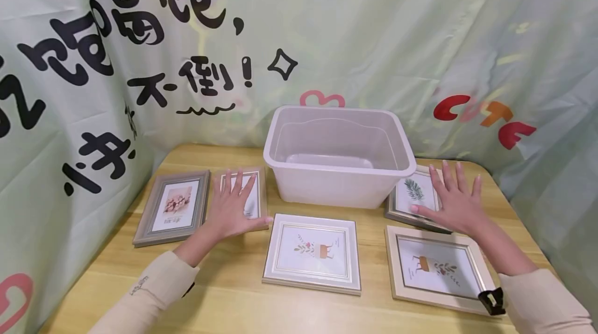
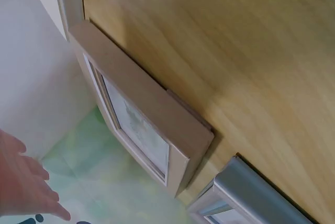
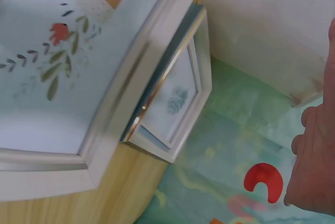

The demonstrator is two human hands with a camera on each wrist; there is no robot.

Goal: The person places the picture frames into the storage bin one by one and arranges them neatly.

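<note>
My left hand (image 1: pixel 231 209), fingers spread, hovers over a light brown picture frame (image 1: pixel 261 194) left of the plastic bin and holds nothing. My right hand (image 1: pixel 455 201) is likewise spread and empty, above a picture frame with a green leaf print (image 1: pixel 413 189). Between the hands, a white picture frame (image 1: pixel 312 253) lies face up in front of the bin. A cream picture frame (image 1: pixel 439 267) lies below my right hand, its plant picture upside down compared with the white one. At far left rests a grey-brown picture frame (image 1: pixel 175 208) with a flower photo.
A pale, open-topped plastic bin (image 1: pixel 340 186) stands at the back middle of the wooden table (image 1: pixel 224 292), with no contents visible. A printed cloth (image 1: pixel 374 38) hangs behind the table and along its sides.
</note>
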